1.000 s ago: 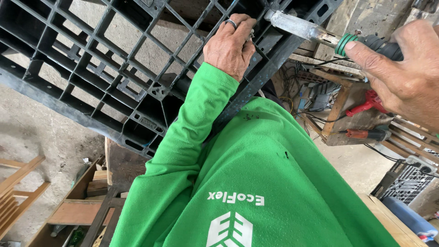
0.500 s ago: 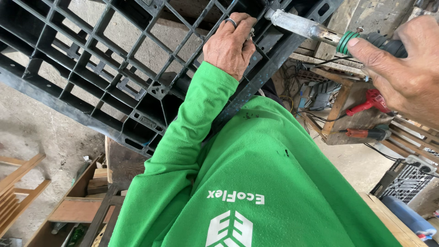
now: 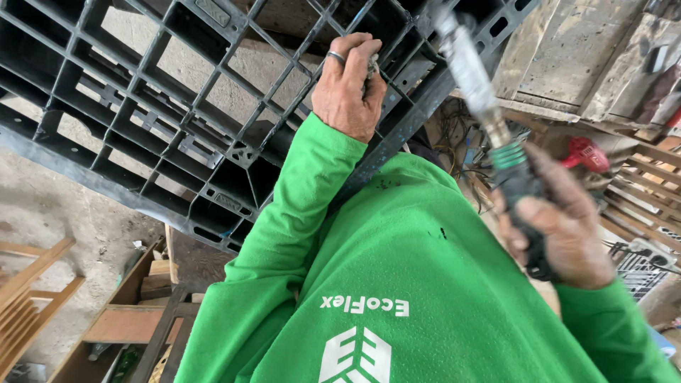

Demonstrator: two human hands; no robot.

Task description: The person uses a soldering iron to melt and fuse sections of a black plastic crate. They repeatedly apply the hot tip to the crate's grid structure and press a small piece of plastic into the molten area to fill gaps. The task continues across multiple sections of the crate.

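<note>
The left hand (image 3: 347, 89) is closed on a rib of the black plastic pallet (image 3: 163, 120), pinching a small metal piece against it; the right hand (image 3: 557, 227) is wrapped round a dark-handled tool (image 3: 489, 120) — its long axis slanting up-left toward the pallet's edge, just right of the left hand. Beyond lie a concrete floor (image 3: 42, 213) and wooden frames (image 3: 28, 291) — red tools (image 3: 589, 152) sit among clutter at right.
</note>
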